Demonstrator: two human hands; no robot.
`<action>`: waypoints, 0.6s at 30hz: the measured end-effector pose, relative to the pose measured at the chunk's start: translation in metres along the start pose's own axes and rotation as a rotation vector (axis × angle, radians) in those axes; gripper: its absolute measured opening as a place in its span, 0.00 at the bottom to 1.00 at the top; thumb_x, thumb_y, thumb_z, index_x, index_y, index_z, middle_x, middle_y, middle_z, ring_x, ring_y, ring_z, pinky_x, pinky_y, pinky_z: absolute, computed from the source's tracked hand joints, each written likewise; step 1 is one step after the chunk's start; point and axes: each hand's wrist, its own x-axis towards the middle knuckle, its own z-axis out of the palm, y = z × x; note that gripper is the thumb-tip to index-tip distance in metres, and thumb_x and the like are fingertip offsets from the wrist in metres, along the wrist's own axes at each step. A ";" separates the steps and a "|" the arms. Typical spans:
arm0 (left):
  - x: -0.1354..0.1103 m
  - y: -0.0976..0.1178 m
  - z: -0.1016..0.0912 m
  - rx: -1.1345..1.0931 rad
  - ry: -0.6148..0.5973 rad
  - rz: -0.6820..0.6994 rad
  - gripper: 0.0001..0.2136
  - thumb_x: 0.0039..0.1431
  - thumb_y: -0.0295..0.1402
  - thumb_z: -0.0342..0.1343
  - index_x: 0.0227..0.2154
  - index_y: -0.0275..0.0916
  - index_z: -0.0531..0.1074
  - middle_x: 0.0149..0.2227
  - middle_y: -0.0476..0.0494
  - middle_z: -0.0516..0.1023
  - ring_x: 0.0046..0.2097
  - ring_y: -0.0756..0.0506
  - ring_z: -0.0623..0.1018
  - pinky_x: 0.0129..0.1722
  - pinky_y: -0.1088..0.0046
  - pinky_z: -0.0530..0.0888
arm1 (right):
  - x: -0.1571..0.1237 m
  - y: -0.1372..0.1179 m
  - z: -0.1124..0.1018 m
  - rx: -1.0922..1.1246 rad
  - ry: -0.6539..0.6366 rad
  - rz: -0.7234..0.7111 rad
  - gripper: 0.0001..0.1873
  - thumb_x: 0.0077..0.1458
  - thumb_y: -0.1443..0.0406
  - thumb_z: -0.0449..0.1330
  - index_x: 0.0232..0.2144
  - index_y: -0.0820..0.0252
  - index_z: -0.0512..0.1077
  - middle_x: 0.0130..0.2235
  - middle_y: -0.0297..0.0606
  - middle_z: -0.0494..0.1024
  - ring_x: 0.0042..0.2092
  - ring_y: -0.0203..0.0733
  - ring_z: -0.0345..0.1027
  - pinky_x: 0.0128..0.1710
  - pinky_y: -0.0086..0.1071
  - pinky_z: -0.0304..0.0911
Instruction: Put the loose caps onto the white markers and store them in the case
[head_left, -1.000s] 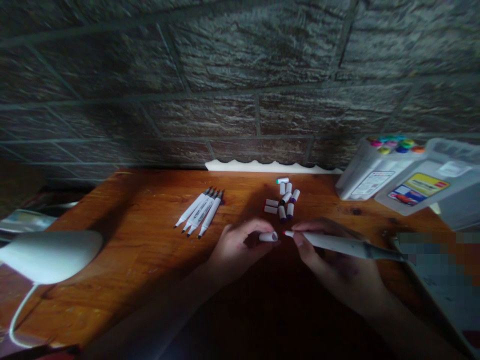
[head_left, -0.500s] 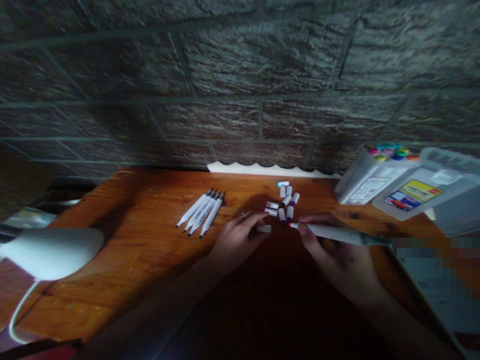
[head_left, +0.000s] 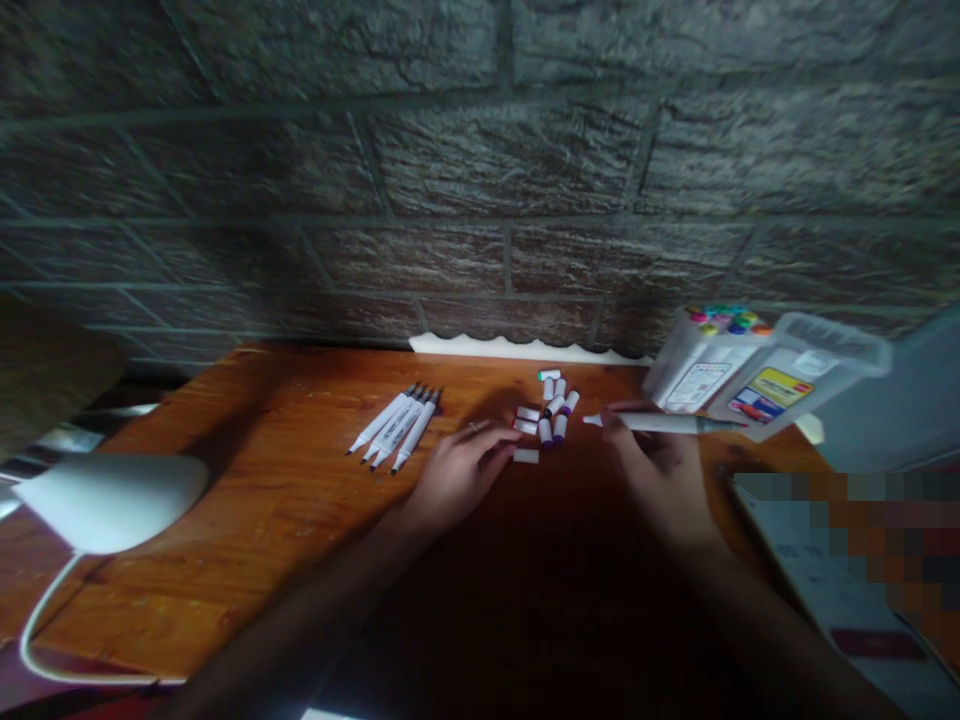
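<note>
My right hand (head_left: 664,480) grips a white marker (head_left: 667,423) that lies nearly level, its bare nib towards the left and a reddish tip at its grey right end. My left hand (head_left: 461,465) has its thumb and index finger stretched out and slightly apart. Just off those fingertips lies a white cap (head_left: 526,456) on the wood. Beyond it are two red-marked caps (head_left: 526,413) and a cluster of white caps with purple bands (head_left: 560,428), topped by a green-ended cap (head_left: 549,375). Several uncapped markers (head_left: 397,430) lie side by side to the left of my left hand.
A clear case full of markers (head_left: 694,365) and a clear labelled bin (head_left: 780,390) stand at the right back. A white lamp head (head_left: 112,500) with a cord is on the left. White scalloped trim (head_left: 517,349) runs along the brick wall (head_left: 442,250). A pale flat object (head_left: 810,570) lies at right.
The cap between my left fingers now lies on the table beside them. My right hand has turned the marker more level and raised it slightly away. The view has shifted a little right.
</note>
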 end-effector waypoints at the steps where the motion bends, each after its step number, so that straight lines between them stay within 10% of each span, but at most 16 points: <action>1: 0.001 0.001 -0.003 0.020 0.023 -0.011 0.08 0.65 0.29 0.55 0.44 0.39 0.76 0.42 0.43 0.82 0.43 0.46 0.81 0.45 0.70 0.76 | 0.002 0.000 0.000 0.037 0.020 0.029 0.15 0.52 0.55 0.68 0.35 0.60 0.75 0.26 0.32 0.74 0.25 0.34 0.65 0.23 0.28 0.59; 8: 0.047 0.040 -0.021 0.280 -0.120 -0.087 0.11 0.68 0.37 0.51 0.40 0.40 0.77 0.37 0.45 0.82 0.39 0.45 0.80 0.40 0.71 0.74 | 0.006 -0.004 0.003 0.189 0.146 0.012 0.14 0.50 0.56 0.67 0.33 0.61 0.74 0.27 0.33 0.73 0.26 0.35 0.64 0.24 0.29 0.59; 18: 0.117 0.066 0.062 0.504 -0.287 -0.250 0.11 0.62 0.30 0.54 0.38 0.30 0.79 0.43 0.25 0.80 0.46 0.33 0.81 0.44 0.57 0.76 | 0.016 -0.016 -0.011 0.177 0.281 -0.178 0.10 0.54 0.59 0.62 0.35 0.60 0.72 0.34 0.36 0.77 0.34 0.37 0.70 0.36 0.33 0.67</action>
